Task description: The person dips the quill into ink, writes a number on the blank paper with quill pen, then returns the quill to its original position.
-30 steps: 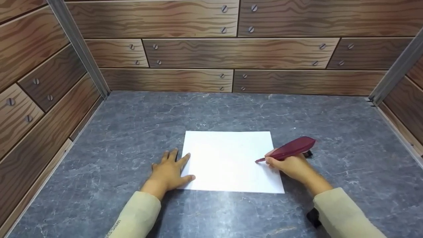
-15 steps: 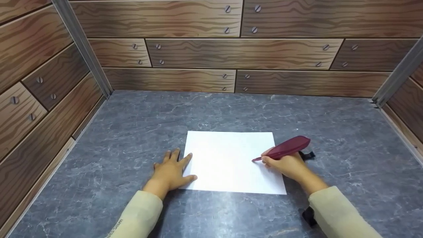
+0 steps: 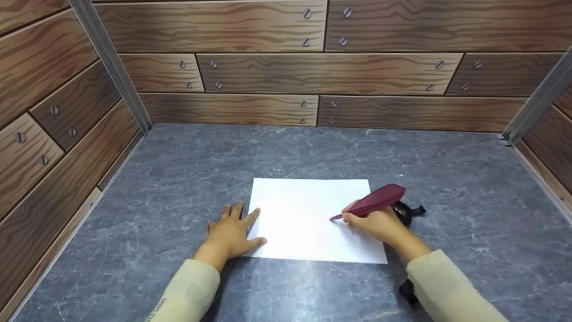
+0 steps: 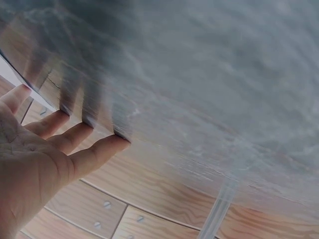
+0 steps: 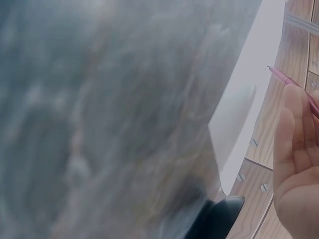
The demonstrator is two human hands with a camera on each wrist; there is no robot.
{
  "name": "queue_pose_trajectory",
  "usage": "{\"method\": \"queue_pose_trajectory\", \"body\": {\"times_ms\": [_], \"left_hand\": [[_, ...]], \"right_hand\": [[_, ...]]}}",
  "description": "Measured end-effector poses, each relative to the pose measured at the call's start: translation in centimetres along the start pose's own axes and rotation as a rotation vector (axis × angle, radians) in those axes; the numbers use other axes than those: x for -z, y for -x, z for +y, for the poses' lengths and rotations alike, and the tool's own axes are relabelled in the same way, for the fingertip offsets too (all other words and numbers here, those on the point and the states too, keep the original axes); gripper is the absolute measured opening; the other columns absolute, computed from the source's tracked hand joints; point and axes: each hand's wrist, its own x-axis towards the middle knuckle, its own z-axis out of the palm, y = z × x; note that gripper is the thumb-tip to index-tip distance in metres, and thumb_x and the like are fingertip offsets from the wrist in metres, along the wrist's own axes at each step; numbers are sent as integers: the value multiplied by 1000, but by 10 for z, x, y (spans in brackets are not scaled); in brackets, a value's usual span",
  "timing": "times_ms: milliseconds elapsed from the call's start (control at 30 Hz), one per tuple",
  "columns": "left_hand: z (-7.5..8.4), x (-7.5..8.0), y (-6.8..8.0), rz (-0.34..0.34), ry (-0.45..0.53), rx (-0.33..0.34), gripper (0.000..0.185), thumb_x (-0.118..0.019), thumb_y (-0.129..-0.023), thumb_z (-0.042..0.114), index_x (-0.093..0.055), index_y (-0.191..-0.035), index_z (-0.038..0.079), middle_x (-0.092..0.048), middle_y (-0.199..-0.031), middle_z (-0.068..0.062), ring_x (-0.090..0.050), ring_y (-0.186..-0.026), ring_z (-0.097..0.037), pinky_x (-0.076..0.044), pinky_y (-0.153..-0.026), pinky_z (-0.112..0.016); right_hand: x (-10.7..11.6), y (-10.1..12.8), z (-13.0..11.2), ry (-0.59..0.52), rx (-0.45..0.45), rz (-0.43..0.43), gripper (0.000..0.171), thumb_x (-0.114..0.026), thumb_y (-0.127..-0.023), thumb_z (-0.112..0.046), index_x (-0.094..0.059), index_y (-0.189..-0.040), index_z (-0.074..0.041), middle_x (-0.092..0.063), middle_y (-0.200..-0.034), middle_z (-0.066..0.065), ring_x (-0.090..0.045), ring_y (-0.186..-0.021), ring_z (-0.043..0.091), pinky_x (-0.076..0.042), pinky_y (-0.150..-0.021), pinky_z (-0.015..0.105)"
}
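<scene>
Item 1: white sheet of paper (image 3: 313, 219), lying flat on the grey marbled tabletop (image 3: 178, 170), near its front middle.

Item 2: dark red feather-shaped pen (image 3: 373, 202). Your right hand (image 3: 377, 223) holds it, fingers curled round the lower shaft; the tip sits at the sheet's right half, the broad plume end angled up and to the right. The right wrist view shows the thin tip beside your fingers (image 5: 294, 129).

Item 3: your left hand (image 3: 230, 232), palm down, fingers straight and spread, resting on the tabletop at the sheet's left edge; thumb and forefinger lie on the paper.

Item 4: small black object (image 3: 404, 212) just behind your right hand; kind cannot be told.

Item 5: wood-pattern wall panels (image 3: 313, 71), on three sides.
</scene>
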Motion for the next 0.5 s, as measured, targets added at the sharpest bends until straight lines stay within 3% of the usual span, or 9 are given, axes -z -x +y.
{"method": "queue_pose_trajectory", "body": {"times_ms": [133,367,500], "left_hand": [[0,1,0,-2,10,1,79,-57,-83,65,-36,-149,27,-24,-152,-21,-18,-137,-48,-26,-92,-75],[1,1,0,-3,9,11,79,-57,-82,66,-36,-148,28,-24,-152,-21,-18,-137,-48,-25,-93,-75],[1,1,0,-1,12,16,79,-58,-82,65,-36,-148,28,-24,-152,-21,-18,-137,-48,-25,-93,-75]], "right_hand": [[-2,-1,-1,5,27,-12,11,-71,-87,-22,-75,-90,-12,-66,-70,-5,-57,-69,10,-42,-68,24],[-5,-2,-2,-23,-24,-29,13,-72,-87,-24,-75,-92,-13,-67,-71,-4,-58,-68,11,-44,-64,25],[-7,-2,-3,-45,11,-61,15,-71,-87,-25,-74,-93,-11,-67,-73,-3,-59,-68,11,-45,-62,24]]}}
